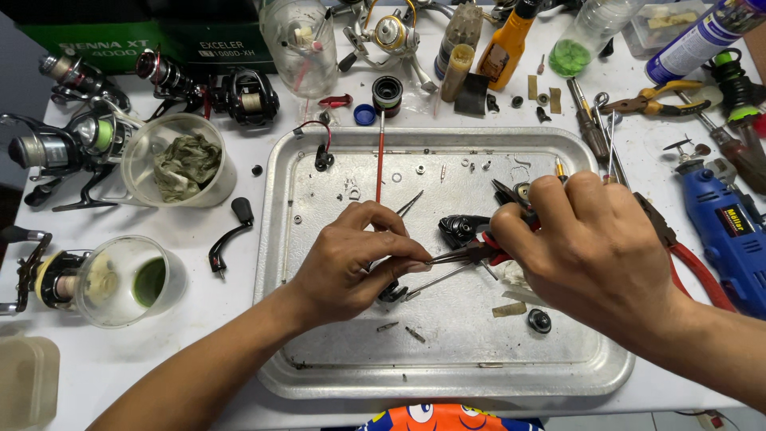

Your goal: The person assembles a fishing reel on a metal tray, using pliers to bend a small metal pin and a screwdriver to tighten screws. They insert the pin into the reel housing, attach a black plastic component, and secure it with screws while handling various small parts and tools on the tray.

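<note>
Over a dented metal tray (558,375), my left hand (355,259) pinches a small dark part with a thin metal shaft (435,281) sticking out toward the right. My right hand (590,247) grips red-handled needle-nose pliers (471,254), whose jaws meet the left fingertips. A black fishing-reel body (461,228) lies just behind the jaws. A round black knob (539,321) and several tiny screws lie loose on the tray floor. A thin red rod (380,164) rests across the tray's back edge.
Fishing reels (247,96) crowd the table's back left, beside two clear tubs (179,160), (128,279). A black crank handle (230,231) lies left of the tray. A blue rotary tool (722,231), pliers (662,96), bottles and a spray can (702,36) fill the right.
</note>
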